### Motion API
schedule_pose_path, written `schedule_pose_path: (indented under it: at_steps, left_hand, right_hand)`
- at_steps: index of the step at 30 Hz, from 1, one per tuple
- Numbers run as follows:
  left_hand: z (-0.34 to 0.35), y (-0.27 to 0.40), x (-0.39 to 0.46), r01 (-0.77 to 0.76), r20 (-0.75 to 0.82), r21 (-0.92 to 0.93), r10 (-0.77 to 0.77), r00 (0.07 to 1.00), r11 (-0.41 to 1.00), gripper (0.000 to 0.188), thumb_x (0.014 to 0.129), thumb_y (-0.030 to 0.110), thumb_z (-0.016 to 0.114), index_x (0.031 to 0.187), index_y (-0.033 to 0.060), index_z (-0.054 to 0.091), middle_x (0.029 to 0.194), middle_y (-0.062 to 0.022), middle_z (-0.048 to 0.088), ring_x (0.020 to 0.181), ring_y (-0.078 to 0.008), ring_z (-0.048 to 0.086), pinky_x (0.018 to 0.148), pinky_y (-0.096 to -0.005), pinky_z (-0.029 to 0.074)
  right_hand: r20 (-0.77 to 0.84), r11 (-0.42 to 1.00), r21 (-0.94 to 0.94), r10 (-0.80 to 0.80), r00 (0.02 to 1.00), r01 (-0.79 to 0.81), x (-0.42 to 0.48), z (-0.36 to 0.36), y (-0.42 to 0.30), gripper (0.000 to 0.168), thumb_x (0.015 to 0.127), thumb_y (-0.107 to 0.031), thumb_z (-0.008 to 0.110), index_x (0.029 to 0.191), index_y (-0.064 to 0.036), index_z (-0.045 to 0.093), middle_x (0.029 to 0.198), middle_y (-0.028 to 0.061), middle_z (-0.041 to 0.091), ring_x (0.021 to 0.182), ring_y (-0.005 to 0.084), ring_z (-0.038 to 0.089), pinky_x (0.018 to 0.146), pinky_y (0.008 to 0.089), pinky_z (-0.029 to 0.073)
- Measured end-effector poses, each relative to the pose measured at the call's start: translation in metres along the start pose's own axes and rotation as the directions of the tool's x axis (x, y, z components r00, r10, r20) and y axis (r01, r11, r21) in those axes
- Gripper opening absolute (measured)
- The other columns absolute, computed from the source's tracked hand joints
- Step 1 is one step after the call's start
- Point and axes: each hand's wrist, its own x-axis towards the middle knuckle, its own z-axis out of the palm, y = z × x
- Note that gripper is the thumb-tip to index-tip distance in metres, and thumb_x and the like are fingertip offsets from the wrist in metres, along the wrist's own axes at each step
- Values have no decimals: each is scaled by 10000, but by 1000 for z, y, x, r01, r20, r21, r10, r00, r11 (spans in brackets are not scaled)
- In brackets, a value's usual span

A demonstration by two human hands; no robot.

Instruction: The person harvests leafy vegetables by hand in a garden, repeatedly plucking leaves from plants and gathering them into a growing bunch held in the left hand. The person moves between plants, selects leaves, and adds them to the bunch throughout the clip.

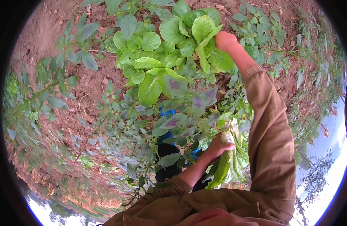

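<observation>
My left hand (218,147) is closed around the pale stalk ends of a bunch of picked leafy greens (238,158), whose leaves hang down beside my body. At the upper right, my right hand (225,41) reaches into a broad-leaved green plant (203,29) growing in the soil. Its fingers are partly behind a leaf, so whether they grip it cannot be told. More light green leafy plants (150,87) grow to the left of that hand.
Tall weeds with purple-marked leaves (173,84) stand between my arms and partly cover my blue footwear (167,112). Reddish-brown soil (88,76) shows at the left, with a leaning weed (46,87) there. Further weeds (261,31) grow at the upper right.
</observation>
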Motion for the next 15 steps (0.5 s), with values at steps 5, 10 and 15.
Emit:
schedule_pose_path:
  at_steps: [5, 10, 15]
  left_hand:
    - [2, 1, 3, 37, 40, -28, -36, 999, 999, 347, 710, 106, 690, 1030, 5, 599, 860, -38, 635, 747, -124, 590, 678, -285, 484]
    - [-2, -10, 6, 71, 22, 28, -71, 997, 997, 365, 712, 89, 695, 1047, -11, 593, 888, -57, 643, 763, -140, 603, 696, -296, 496]
    - [-4, -15, 10, 88, 15, 31, -89, 996, 996, 400, 711, 93, 702, 1074, -19, 577, 907, -73, 647, 775, -157, 612, 714, -305, 503]
  right_hand:
    - [194, 966, 135, -245, 950, 221, -1, 8, 11, 354, 856, -237, 481, 1079, 10, 602, 1082, 247, 608, 1004, 364, 594, 870, 419, 469]
    - [360, 767, 630, -150, 921, -121, 13, 22, 20, 505, 803, -190, 647, 1255, -5, 518, 1287, 184, 524, 1158, 267, 504, 933, 381, 428]
    - [362, 588, 754, 1, 932, -294, -17, 33, 15, 441, 845, -223, 640, 1196, 29, 555, 1154, 160, 589, 1040, 204, 543, 888, 339, 441]
